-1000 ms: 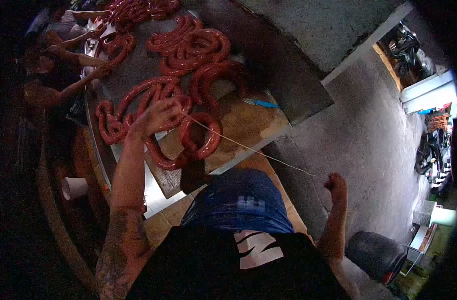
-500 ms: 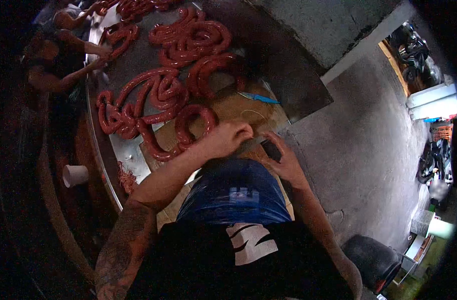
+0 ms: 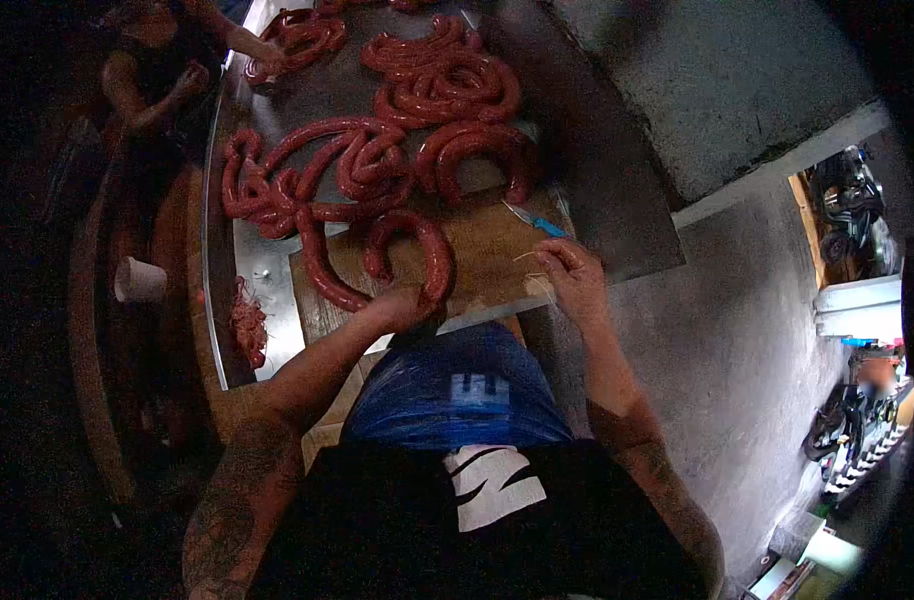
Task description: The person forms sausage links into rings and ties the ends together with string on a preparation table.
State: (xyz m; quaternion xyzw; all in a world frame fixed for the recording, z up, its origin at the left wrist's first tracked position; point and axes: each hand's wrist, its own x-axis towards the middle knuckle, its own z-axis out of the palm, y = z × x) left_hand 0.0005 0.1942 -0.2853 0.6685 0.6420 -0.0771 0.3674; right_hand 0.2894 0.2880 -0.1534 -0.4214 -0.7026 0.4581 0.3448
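Observation:
Long red sausage coils (image 3: 377, 165) lie across the metal table. At its near edge my left hand (image 3: 405, 308) is closed round the end of a curved sausage (image 3: 437, 262) above a wooden board (image 3: 487, 245). My right hand (image 3: 567, 268) pinches a thin pale string (image 3: 539, 280) over the board's right side. Just beyond that hand lies a knife with a blue handle (image 3: 547, 227), its blade pointing up and left.
A co-worker (image 3: 142, 85) stands at the far left, one hand near another sausage coil (image 3: 307, 45). Reddish scraps (image 3: 248, 325) lie at the table's left corner. A white cup (image 3: 140, 280) is further left. A grey wall (image 3: 742, 330) is on the right.
My left hand has moved left onto the sausage end and closed on it. My right hand, open half a second ago, has closed on the string near the knife. The co-worker's hands have moved apart.

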